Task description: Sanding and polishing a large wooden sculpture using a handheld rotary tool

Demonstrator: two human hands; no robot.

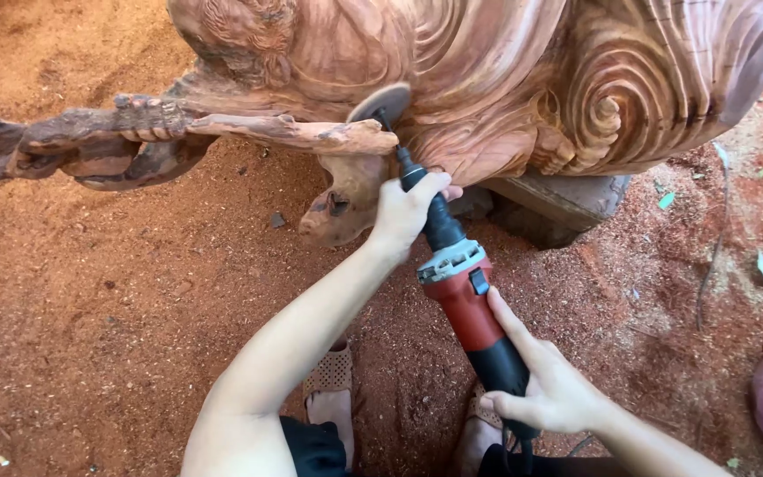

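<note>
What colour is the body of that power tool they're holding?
The grinder body is red, with a black neck and rear grip; seen in the head view.

Both hands [408, 208] grip red grinder [465, 300], disc against wood carving [487, 79].

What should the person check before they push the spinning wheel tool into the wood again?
1. Left hand wraps the black neck of the grinder: ok.
2. Right hand holds the rear grip: ok.
3. Disc sits at the wooden carving, away from the fingers: ok.
4. Feet in open sandals sit under the tool: not ok.
5. Cord trails off between the legs: cannot tell.
6. Whether the disc is spinning: cannot tell.
</note>
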